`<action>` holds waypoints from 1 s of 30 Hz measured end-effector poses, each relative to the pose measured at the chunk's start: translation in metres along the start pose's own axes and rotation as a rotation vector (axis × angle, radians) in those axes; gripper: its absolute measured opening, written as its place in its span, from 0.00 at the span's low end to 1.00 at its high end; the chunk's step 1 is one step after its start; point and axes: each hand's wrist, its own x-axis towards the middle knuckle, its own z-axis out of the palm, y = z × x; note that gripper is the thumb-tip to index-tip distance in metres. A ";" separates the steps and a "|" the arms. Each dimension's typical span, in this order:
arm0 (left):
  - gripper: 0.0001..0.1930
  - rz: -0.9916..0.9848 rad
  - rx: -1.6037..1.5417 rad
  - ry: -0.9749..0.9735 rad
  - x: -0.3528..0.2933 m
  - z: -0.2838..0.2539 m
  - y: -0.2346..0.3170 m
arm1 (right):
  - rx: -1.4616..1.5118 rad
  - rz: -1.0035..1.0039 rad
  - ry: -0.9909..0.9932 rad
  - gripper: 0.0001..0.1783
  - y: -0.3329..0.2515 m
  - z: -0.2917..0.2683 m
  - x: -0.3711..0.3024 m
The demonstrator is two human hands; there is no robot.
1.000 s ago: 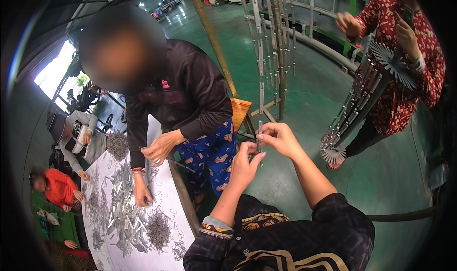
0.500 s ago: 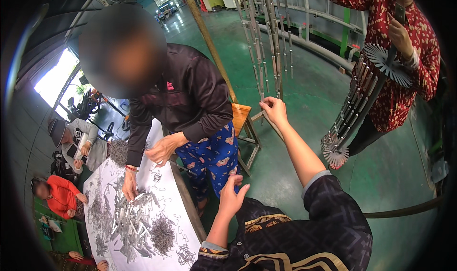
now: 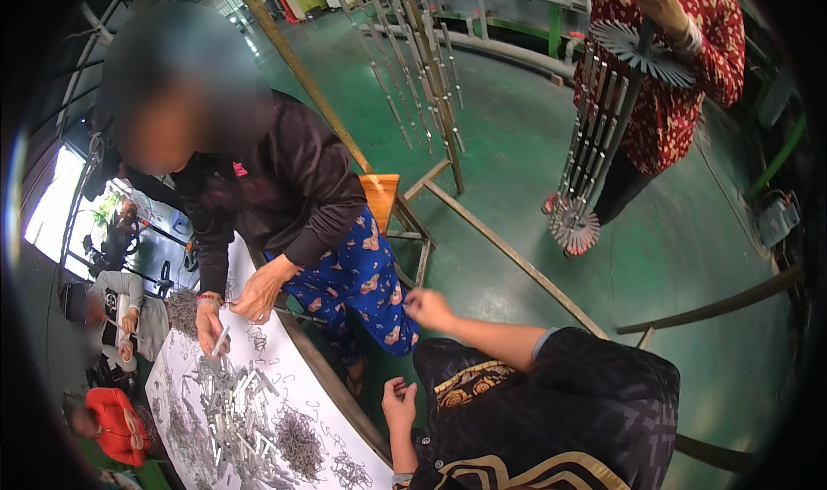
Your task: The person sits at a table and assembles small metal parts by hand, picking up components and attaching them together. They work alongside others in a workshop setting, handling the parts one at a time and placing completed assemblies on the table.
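Observation:
My right hand (image 3: 431, 310) is beside the co-worker's blue patterned trousers (image 3: 366, 257), its fingers bent and slightly smeared; I cannot make out anything in them. Lower down, near the table's wooden edge, my left hand (image 3: 399, 406) is raised with thumb apart and fingers loosely curled, nothing visible in it. The white-covered table (image 3: 297, 358) bears a heap of short silvery metal pieces (image 3: 237, 404) and a pile of small wire hooks (image 3: 300, 445). Across from me a co-worker in a dark jacket holds a flat silvery piece (image 3: 220, 341) over the heap.
Strands of linked metal rods (image 3: 413, 68) hang by a wooden post. A wooden stool (image 3: 380, 199) and a floor-level wooden bar (image 3: 517, 249) lie ahead. At right, a person in a red patterned shirt (image 3: 642, 128) holds a pole with rod strands and slotted discs. Others sit beyond the table.
My right hand has left the hanging strands and come down toward me. My left hand is lower, its fingers more curled. The co-worker has lifted a metal piece. The view has shifted.

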 end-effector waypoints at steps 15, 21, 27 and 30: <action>0.12 -0.112 0.038 0.109 -0.022 -0.005 -0.067 | -0.879 -0.364 -1.289 0.30 0.011 0.066 -0.100; 0.12 -0.118 0.128 0.014 -0.027 -0.003 -0.049 | -0.852 -0.316 -1.258 0.32 0.015 0.067 -0.100; 0.13 -0.064 0.085 -0.004 -0.030 -0.003 -0.050 | -0.813 -0.357 -1.206 0.32 0.026 0.064 -0.100; 0.12 0.037 0.088 -0.016 -0.033 -0.015 -0.017 | -0.834 -0.376 -1.196 0.32 0.024 0.061 -0.099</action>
